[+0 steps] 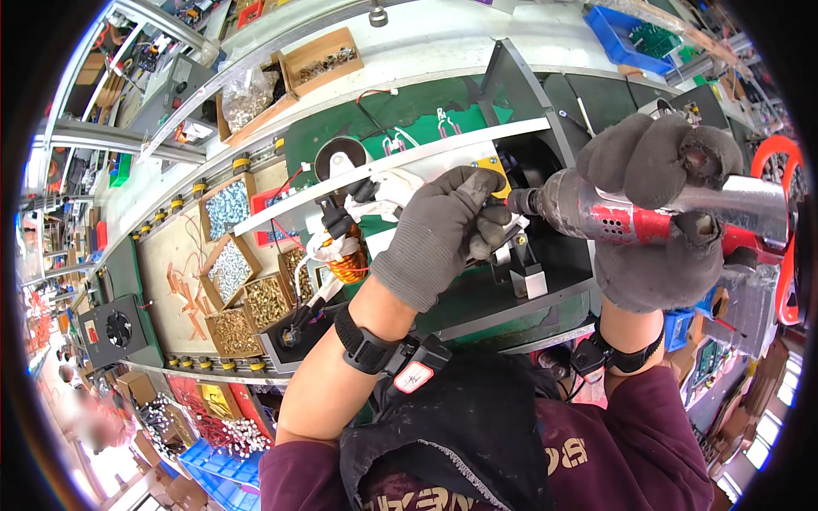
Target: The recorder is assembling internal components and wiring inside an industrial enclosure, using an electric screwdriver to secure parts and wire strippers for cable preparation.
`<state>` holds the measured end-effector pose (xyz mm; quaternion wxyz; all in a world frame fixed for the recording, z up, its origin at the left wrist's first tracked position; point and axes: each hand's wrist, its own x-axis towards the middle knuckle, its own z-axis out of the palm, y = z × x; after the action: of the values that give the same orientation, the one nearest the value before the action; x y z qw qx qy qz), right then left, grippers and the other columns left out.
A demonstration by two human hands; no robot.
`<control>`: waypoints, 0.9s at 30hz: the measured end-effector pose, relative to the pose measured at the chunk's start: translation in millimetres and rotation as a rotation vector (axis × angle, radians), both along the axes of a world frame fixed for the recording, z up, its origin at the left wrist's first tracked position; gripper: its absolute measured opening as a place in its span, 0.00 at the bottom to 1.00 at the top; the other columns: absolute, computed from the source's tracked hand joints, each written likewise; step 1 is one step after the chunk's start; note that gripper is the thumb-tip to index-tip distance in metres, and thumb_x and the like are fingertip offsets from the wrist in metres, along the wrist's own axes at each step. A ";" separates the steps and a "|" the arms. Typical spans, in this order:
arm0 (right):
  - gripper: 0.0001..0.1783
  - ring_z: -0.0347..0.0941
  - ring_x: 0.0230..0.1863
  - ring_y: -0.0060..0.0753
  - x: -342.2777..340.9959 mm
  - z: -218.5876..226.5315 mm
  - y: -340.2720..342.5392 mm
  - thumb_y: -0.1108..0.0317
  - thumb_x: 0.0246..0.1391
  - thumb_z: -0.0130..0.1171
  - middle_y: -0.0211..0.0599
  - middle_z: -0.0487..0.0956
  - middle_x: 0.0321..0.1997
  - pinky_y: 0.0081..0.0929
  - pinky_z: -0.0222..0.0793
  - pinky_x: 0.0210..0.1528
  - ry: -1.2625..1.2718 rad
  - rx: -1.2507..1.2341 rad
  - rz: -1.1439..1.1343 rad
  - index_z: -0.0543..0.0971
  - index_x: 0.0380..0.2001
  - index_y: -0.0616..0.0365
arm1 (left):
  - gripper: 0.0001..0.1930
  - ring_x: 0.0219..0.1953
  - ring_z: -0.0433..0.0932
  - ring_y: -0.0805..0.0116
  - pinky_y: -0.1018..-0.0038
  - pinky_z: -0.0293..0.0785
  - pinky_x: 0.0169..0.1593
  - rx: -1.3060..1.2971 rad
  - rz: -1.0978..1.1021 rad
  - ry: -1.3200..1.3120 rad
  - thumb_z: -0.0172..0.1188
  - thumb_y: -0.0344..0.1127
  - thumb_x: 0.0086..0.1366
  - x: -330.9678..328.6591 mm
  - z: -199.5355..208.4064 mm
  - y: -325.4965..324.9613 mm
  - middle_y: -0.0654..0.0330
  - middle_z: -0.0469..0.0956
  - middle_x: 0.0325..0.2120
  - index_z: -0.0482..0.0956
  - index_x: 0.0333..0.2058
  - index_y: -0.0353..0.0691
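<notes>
My right hand, in a worn dark grey glove, is wrapped around a red and grey power screwdriver. Its dark nose points left, toward my other hand. My left hand, gloved too, has its fingertips pinched together right at that nose; whatever lies between them is hidden. Both hands are over an open dark metal housing on the green work surface. Just behind the left fingertips shows a yellow plate. A copper-wound coil with wires sits left of my left hand.
Open boxes of small fasteners stand at the left. Beyond the housing lie loose wires and a round dark can. A black fan panel rests at far left. A blue bin stands at the back right.
</notes>
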<state>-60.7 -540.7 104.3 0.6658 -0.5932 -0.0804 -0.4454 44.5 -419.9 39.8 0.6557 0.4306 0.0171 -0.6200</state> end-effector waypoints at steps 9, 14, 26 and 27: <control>0.15 0.73 0.23 0.26 0.7 -26.6 3.0 0.84 0.42 0.55 0.44 0.77 0.28 0.21 0.70 0.22 0.275 0.097 -0.296 0.70 0.38 0.68 | 0.24 0.17 0.74 0.71 0.80 0.68 0.16 0.329 -0.095 -0.485 0.47 0.45 0.67 9.1 -0.6 13.2 0.53 0.75 0.23 0.60 0.52 0.30; 0.14 0.72 0.24 0.26 13.0 -34.1 7.7 0.84 0.42 0.54 0.41 0.76 0.26 0.21 0.70 0.23 0.318 0.101 -0.281 0.69 0.36 0.66 | 0.21 0.16 0.73 0.74 0.82 0.68 0.16 0.331 -0.098 -0.515 0.47 0.44 0.66 8.4 1.2 16.8 0.54 0.75 0.22 0.64 0.49 0.32; 0.12 0.69 0.24 0.24 11.8 -49.7 -1.4 0.84 0.43 0.52 0.38 0.73 0.25 0.21 0.66 0.24 0.315 0.100 -0.099 0.68 0.33 0.63 | 0.12 0.23 0.72 0.79 0.78 0.70 0.26 0.194 -0.199 -1.090 0.48 0.33 0.64 -18.0 -5.4 48.6 0.61 0.74 0.24 0.69 0.43 0.32; 0.12 0.68 0.23 0.24 11.0 -48.2 1.0 0.84 0.43 0.52 0.39 0.73 0.25 0.21 0.66 0.24 0.318 0.089 -0.071 0.68 0.33 0.63 | 0.11 0.23 0.75 0.70 0.73 0.71 0.28 0.169 -0.168 -1.209 0.51 0.33 0.63 -24.9 -15.5 54.6 0.59 0.76 0.25 0.71 0.41 0.35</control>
<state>-49.6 -539.7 56.1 0.6796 -0.6285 0.0671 -0.3723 19.6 -365.2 24.3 0.4619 0.7561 -0.3429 -0.3120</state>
